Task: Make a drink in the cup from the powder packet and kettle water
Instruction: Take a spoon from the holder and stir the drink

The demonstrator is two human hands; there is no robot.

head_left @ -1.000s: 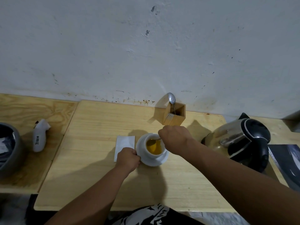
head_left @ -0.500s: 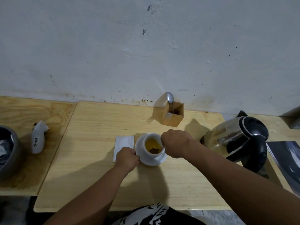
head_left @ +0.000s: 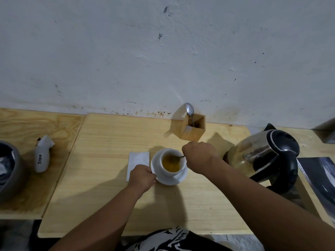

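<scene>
While right hand (head_left: 199, 156) pinches thin metal spoon (head_left: 178, 157) in full white ceramic cup (head_left: 172, 164) (fragile, sloshy), left hand (head_left: 142, 177) grips white saucer (head_left: 170, 181) rim, near-left; best hold pt.

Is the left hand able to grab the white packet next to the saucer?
Probably yes. The left hand holds the saucer rim right beside the white packet, with nothing between, though it must release the saucer first.

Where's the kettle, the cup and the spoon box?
kettle (head_left: 261, 156): head view, on its shiny steel body.
cup (head_left: 167, 173): head view, on its white front wall.
wooden spoon box (head_left: 193, 132): head view, on its front face.
</scene>
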